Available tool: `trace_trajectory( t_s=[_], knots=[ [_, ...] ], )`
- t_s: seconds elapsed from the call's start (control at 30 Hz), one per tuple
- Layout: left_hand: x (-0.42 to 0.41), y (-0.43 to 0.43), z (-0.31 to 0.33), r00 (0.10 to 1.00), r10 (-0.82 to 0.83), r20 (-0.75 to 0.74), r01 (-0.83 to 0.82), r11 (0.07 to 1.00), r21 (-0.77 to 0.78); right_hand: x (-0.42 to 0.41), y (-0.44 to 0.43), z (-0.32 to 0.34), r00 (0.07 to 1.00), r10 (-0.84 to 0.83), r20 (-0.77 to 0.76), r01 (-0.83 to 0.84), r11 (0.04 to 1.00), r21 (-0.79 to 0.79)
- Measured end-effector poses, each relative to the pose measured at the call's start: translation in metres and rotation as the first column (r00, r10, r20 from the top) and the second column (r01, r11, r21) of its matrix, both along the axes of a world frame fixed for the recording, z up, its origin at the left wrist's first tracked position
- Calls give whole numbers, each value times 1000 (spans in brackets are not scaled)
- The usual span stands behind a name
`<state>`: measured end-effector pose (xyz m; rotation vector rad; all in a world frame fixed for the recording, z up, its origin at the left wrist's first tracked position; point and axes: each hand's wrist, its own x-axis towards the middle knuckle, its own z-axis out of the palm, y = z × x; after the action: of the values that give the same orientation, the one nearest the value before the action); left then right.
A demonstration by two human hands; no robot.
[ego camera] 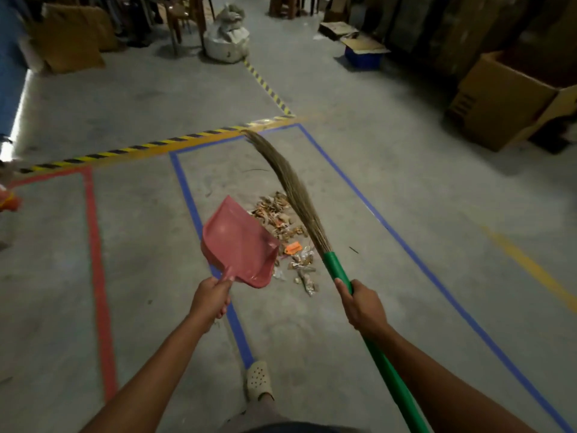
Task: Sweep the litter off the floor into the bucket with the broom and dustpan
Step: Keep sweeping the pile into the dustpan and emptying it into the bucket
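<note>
Two tools flank one heap, and how the heap lies between them is what matters. Litter, scraps of wrapper and dry brownish bits, sits on the concrete floor inside a box of blue tape. It is dead ahead of the person at 12 o'clock, stretched in a long streak running roughly from 11 o'clock down to 5 o'clock. The left hand is wrapped tight round the stub handle of the red dustpan, fingers curled about it. From that hand the heap lies at about 1 o'clock, and the pan's open lip faces that way, its edge overlapping the heap's left flank as seen from the head. Whether the lip is down on the floor I cannot tell; it looks tipped and lifted. The right hand is closed round the green shaft of the broom, and the heap lies at about 11 o'clock from it. The bristles run along the streak's right side, nearly parallel to it, with the tip far out near the striped tape. To my eye the right hand is the nearer one to the heap's near end. The stroke wanted looks like a sideways one, from 3 toward 9 o'clock, across the streak's short width into a lowered pan. I can pick out no bucket for sure.
</note>
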<state>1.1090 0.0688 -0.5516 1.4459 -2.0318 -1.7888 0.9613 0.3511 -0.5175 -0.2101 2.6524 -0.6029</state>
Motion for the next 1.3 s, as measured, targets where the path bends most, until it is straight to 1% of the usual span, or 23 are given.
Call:
trace_trajectory(
  t_s=[0.1, 0.3, 0.4, 0.53, 0.7, 0.87, 1.0, 1.1, 1.23, 1.3],
  knots=[
    [-40, -17, -10, 998, -46, 46, 46, 999, 4, -36, -13, -8, 998, -46, 43, 46, 999, 6],
    [-101, -31, -37, 992, -61, 111, 58, 998, 30, -88, -26, -23, 978, -119, 170, 117, 993, 18],
    [-127, -30, -56, 985, -54, 161, 50, 998, 30, -115, -22, -45, 953, -142, 267, 140, 990, 28],
    [-156, -23, -77, 972, -13, 233, 6, 1000, 27, -146, -15, -78, 920, -165, 357, 162, 986, 38],
    [-201, -22, -123, 957, 18, 289, -25, 999, 22, -189, -16, -130, 889, -181, 421, 180, 983, 41],
    [-227, -26, -201, 948, 38, 317, -47, 999, 21, -212, -23, -205, 867, -214, 450, 211, 976, 58],
    [-235, -40, -293, 940, 73, 333, -78, 997, 0, -212, -34, -288, 855, -275, 440, 272, 960, 72],
    [-234, -50, -371, 931, 91, 354, -81, 996, -42, -201, -41, -355, 823, -341, 455, 345, 935, 79],
    [-241, -65, -461, 929, 70, 364, -63, 998, -32, -186, -43, -436, 775, -431, 463, 424, 897, 124],
    [-242, -77, -495, 933, 39, 358, -34, 999, -19, -174, -39, -473, 775, -437, 456, 413, 897, 158]
  ],
)
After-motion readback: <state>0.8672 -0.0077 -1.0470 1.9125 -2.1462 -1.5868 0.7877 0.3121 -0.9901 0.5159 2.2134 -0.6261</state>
